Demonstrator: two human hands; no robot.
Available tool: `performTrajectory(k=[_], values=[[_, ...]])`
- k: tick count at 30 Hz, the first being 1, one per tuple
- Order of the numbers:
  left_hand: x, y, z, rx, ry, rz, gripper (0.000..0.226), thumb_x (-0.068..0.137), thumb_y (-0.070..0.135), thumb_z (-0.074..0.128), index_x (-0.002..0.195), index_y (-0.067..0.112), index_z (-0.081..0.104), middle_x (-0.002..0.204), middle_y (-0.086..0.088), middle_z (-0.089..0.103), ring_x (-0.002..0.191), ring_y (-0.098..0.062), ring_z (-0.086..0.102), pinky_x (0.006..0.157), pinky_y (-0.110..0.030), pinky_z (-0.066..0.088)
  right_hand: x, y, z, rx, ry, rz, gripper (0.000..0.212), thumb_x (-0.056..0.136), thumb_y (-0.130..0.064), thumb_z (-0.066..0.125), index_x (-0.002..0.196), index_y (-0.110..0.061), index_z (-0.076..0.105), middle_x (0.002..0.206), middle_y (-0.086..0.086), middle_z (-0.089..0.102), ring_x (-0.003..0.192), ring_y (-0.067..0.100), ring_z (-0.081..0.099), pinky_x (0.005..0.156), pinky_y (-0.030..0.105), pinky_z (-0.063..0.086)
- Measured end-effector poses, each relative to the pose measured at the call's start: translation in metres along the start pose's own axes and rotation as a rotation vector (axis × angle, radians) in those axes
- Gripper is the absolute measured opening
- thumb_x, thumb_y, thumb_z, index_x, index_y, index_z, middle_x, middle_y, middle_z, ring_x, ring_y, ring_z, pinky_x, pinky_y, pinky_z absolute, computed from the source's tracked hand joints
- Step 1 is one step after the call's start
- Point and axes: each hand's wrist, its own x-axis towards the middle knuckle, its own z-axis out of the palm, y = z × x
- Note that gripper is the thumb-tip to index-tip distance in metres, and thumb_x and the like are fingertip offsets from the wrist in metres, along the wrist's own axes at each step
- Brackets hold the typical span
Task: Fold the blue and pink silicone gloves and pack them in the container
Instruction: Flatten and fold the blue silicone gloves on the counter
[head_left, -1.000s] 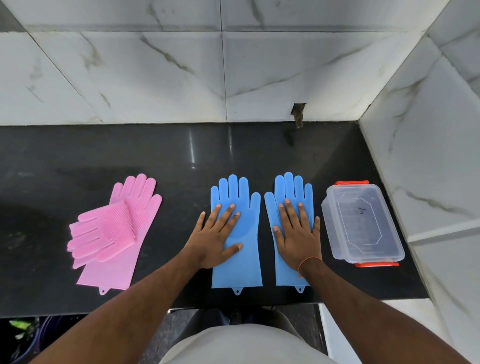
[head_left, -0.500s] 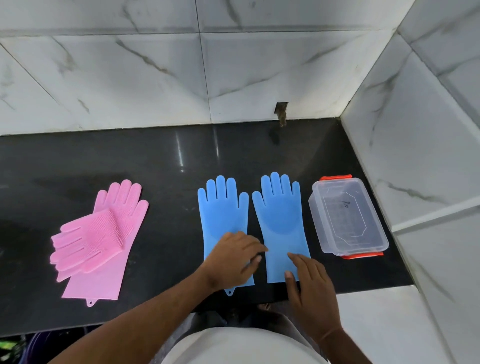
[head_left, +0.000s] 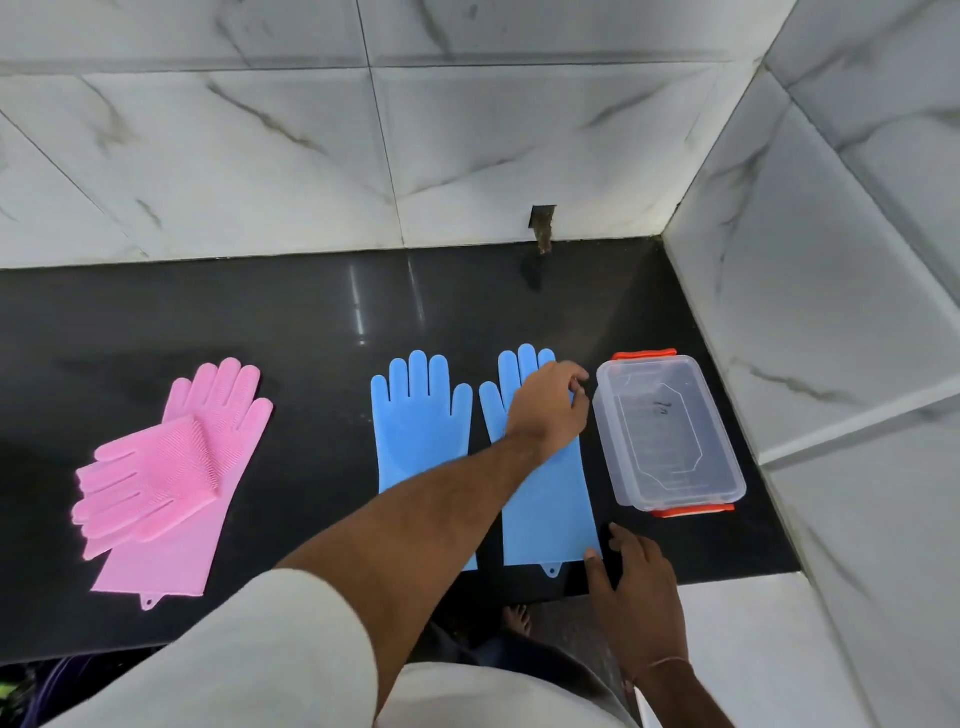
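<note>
Two blue gloves lie flat on the black counter: the left blue glove and the right blue glove. My left hand reaches across over the fingers of the right blue glove, fingers curled at its little-finger edge; whether it grips the glove is unclear. My right hand rests at the cuff corner of that glove, thumb touching the edge. The pink gloves lie stacked at the left, the top one folded. A clear container with orange clips stands at the right, lid on.
Marble tiled walls close the back and the right side of the counter. A small dark opening sits in the back wall above the counter. The counter's front edge runs just below the glove cuffs, with my bare foot on the floor beneath.
My left hand has moved from the left blue glove's cuff up and right to the right glove's fingers. My right hand has stayed near that glove's cuff corner.
</note>
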Motion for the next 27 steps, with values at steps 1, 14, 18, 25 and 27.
performTrajectory(k=[1, 14, 18, 25, 27], values=[[0.007, 0.004, 0.002, 0.017, -0.012, -0.046, 0.028, 0.107, 0.022, 0.068, 0.134, 0.015, 0.068, 0.123, -0.005, 0.075, 0.111, -0.024, 0.073, 0.103, -0.040, 0.063, 0.002, 0.000, -0.001, 0.015, -0.008, -0.002, 0.054, 0.103, -0.042, 0.064, 0.149, -0.017, 0.057, 0.140, 0.004, 0.062, 0.128, 0.024, 0.056, 0.106, 0.041, 0.052], [0.031, 0.001, 0.007, 0.033, -0.122, -0.235, 0.043, 0.101, 0.014, 0.072, 0.141, 0.012, 0.056, 0.122, -0.009, 0.072, 0.109, -0.028, 0.073, 0.094, -0.036, 0.061, 0.012, -0.010, 0.007, 0.124, -0.073, 0.018, 0.016, 0.100, -0.050, 0.066, 0.093, -0.037, 0.060, 0.091, -0.016, 0.067, 0.078, 0.002, 0.065, 0.066, 0.018, 0.056], [0.030, -0.015, -0.019, -0.056, -0.004, -0.233, 0.008, 0.096, 0.020, 0.064, 0.090, 0.015, 0.065, 0.079, 0.003, 0.065, 0.074, -0.013, 0.060, 0.067, -0.025, 0.045, 0.002, -0.026, 0.013, 0.149, -0.018, -0.137, 0.020, 0.099, -0.050, 0.065, 0.088, -0.039, 0.053, 0.090, -0.020, 0.061, 0.082, 0.002, 0.066, 0.065, 0.013, 0.053], [0.009, -0.062, -0.104, -0.129, 0.141, -0.217, 0.025, 0.101, 0.030, 0.054, 0.083, 0.013, 0.061, 0.073, 0.005, 0.064, 0.063, -0.013, 0.058, 0.059, -0.030, 0.050, -0.017, -0.082, 0.026, 0.078, 0.112, -0.581, 0.013, 0.097, -0.044, 0.059, 0.091, -0.032, 0.060, 0.093, -0.018, 0.060, 0.084, 0.005, 0.054, 0.072, 0.023, 0.050], [-0.002, -0.082, -0.130, -0.142, 0.179, -0.234, 0.027, 0.102, 0.029, 0.052, 0.088, 0.009, 0.064, 0.080, -0.004, 0.069, 0.073, -0.024, 0.067, 0.070, -0.041, 0.058, -0.022, -0.099, 0.035, 0.012, 0.127, -0.658, 0.015, 0.096, -0.044, 0.061, 0.093, -0.030, 0.063, 0.097, -0.014, 0.066, 0.085, 0.004, 0.055, 0.072, 0.026, 0.051]])
